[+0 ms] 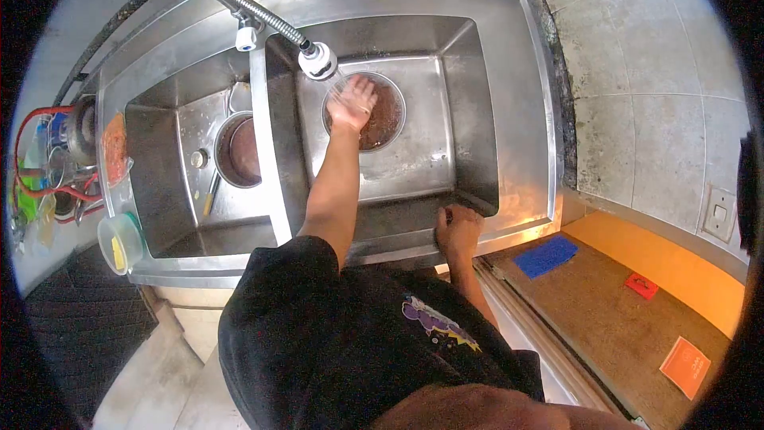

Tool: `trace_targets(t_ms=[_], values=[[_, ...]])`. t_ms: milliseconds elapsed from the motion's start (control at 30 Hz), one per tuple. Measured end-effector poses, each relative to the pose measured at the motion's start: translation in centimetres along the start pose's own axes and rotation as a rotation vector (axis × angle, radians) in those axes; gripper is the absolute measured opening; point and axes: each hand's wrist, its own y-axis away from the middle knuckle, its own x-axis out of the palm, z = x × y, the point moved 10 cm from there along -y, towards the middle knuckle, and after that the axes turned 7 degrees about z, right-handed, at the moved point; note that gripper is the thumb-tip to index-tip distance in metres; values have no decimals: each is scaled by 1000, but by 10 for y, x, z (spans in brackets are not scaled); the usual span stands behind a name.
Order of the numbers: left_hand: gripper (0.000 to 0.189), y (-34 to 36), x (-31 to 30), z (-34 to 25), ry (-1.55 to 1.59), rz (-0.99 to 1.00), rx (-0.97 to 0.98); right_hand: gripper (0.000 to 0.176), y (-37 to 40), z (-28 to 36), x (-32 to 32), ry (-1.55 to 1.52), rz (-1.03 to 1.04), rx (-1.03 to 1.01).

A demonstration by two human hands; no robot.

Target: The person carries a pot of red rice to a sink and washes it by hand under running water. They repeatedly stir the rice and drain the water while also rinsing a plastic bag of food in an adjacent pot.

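Under the white spray head (318, 61), my left hand (354, 103) is held out with its fingers apart, wet by the running water. Below it a round metal pot (403, 115) sits on the floor of the right sink basin, with brownish liquid (382, 123) inside. Whether the hand touches the pot is not clear. My right hand (460, 229) rests at the front rim of the same basin, fingers curled in, with nothing visible in it.
The left basin (163, 215) holds another pot (239, 151), a long-handled utensil (212, 193) and a drain fitting (198, 158). A plastic tub (121, 244) with something yellow stands on the left rim. A flexible faucet hose (263, 13) arches over the divider. At right lies a blue cloth (546, 256).
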Motion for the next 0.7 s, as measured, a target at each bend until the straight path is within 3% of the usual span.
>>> trace_targets(t_ms=[100, 233, 300, 400, 533, 633, 700], values=[[76, -5, -7, -8, -137, -48, 41, 19, 1, -2, 1, -20, 0, -1], [69, -23, -29, -12, -71, -181, 40, 19, 0, -2, 2, -17, 18, 15], [61, -29, -42, -25, -48, -277, 143, 18, 2, -4, 1, -40, -26, -2], [53, -45, -71, -30, 69, -276, 160, 18, -1, -3, 3, -33, 30, 0], [50, -43, -77, -38, -19, -328, 160, 18, -1, -3, 4, -24, 34, 16], [55, -43, -96, -36, -18, -233, 144, 19, 0, -3, 2, -60, -18, -18], [74, -25, -86, -42, -1136, -284, 111, 19, -1, -7, 7, -92, 1, 2]])
